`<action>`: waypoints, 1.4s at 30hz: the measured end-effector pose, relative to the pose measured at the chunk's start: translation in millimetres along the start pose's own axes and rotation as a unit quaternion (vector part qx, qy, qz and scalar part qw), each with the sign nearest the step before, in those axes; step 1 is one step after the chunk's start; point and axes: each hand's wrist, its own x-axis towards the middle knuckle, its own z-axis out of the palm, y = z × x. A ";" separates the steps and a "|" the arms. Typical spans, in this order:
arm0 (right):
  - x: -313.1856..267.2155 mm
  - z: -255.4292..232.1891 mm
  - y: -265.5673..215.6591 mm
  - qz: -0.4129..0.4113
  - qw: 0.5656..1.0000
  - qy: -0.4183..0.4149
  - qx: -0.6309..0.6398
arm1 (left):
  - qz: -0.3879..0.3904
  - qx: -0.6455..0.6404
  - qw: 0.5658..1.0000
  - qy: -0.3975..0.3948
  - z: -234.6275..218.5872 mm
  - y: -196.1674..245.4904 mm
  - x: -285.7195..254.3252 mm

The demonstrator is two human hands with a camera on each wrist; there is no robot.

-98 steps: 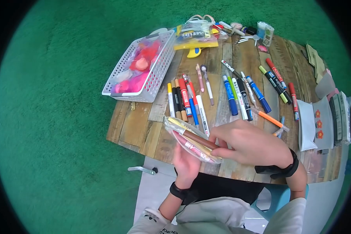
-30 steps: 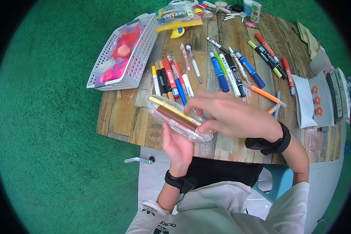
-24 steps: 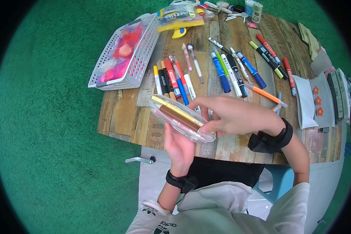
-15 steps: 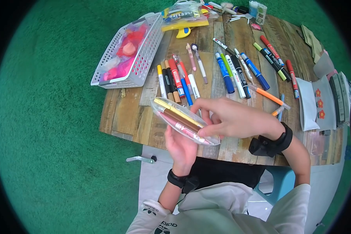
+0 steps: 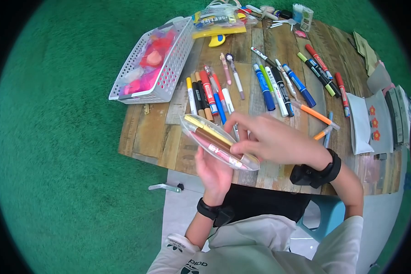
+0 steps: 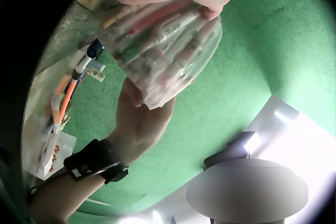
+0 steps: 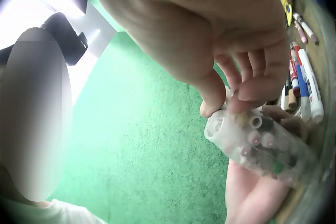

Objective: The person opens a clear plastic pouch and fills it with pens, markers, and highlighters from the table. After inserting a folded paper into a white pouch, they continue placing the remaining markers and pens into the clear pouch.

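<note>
My left hand grips a clear pencil pouch from below, above the table's near edge. Side by side in the pouch lie a yellow pen, a brown marker and a pink pen. More pens show through its clear side in the left wrist view. My right hand is at the pouch's right end, thumb over the near side and index finger behind, pinching there. In the right wrist view, thumb and fingertips meet at the pouch's corner, with pen ends inside.
Several markers lie in a row beyond the pouch, and blue, white and black ones further right. A white basket of pink and red items stands back left. Flower-printed packaging lies at the right edge of the table.
The brown marker, held slanting out of the pouch by my right hand earlier, now lies inside it along the other pens. My right hand stays at the pouch's right end.
</note>
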 end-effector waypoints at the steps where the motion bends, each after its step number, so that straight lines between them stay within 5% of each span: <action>1: -0.5 -2.6 -1.5 0.014 1.000 0.013 0.012 | -0.002 -0.008 1.000 -0.005 1.2 -0.4 0.3; 5: -6.7 -7.1 -4.0 -0.056 0.994 0.060 -0.072 | -0.010 -0.042 0.999 -0.011 -2.4 2.9 1.6; 7: -14.1 -3.6 2.3 -0.246 0.945 0.125 -0.175 | -0.004 -0.093 0.995 -0.026 -10.0 1.7 3.6; 11: -41.2 18.5 -8.3 -0.187 0.951 0.102 -0.226 | 0.004 -0.098 0.995 -0.010 -3.3 1.3 1.5; 17: -45.6 46.9 8.7 -0.137 0.937 0.214 -0.240 | 0.016 -0.088 0.996 0.000 -2.5 -0.4 2.2; 28: -39.8 56.7 11.4 -0.253 0.846 0.251 -0.397 | 0.033 -0.093 0.995 0.006 0.8 -2.3 4.1; 42: -44.2 56.2 16.5 -0.234 0.877 0.240 -0.343 | 0.031 -0.091 0.995 -0.024 0.1 0.6 2.2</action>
